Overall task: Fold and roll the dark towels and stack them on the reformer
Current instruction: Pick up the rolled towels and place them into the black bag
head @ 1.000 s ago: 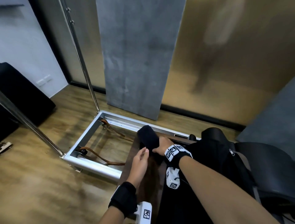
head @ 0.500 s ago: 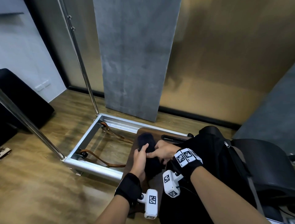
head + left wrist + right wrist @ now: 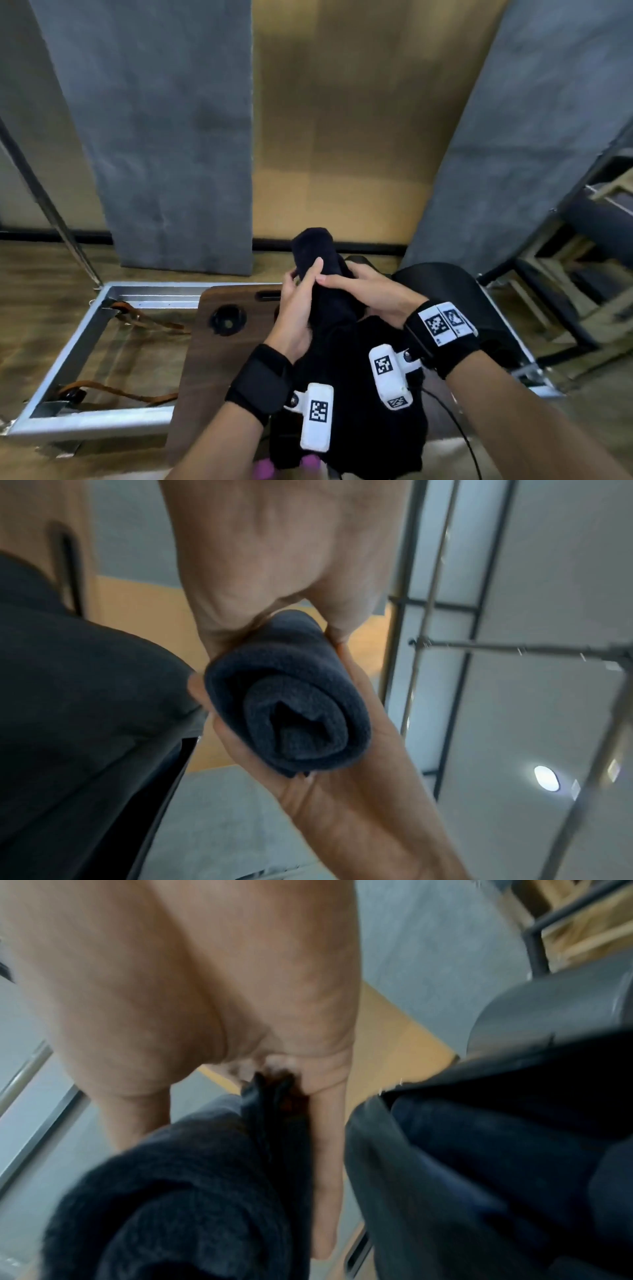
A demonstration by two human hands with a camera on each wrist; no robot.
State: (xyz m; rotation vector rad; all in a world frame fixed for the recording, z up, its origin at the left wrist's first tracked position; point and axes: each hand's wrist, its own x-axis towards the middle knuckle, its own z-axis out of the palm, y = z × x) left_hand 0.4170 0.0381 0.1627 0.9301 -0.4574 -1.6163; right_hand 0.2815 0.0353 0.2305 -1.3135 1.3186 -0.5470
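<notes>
One rolled towel [image 3: 314, 253], gripped upright between two hands: left hand [image 3: 296, 308] wrapped round it from 9 o'clock, right hand [image 3: 364, 291] clasping from 3 o'clock. Held above the reformer [image 3: 219, 342], not resting on it. One dark heap [image 3: 359, 394] at 6 o'clock, count of towels inside impossible to make out. Roll's spiral end [image 3: 294, 704] plain in left wrist view; right wrist view badly blurred.

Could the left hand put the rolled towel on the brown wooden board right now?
Probably yes. The left hand grips the rolled towel just above the wooden board, whose bare surface lies beside it.
</notes>
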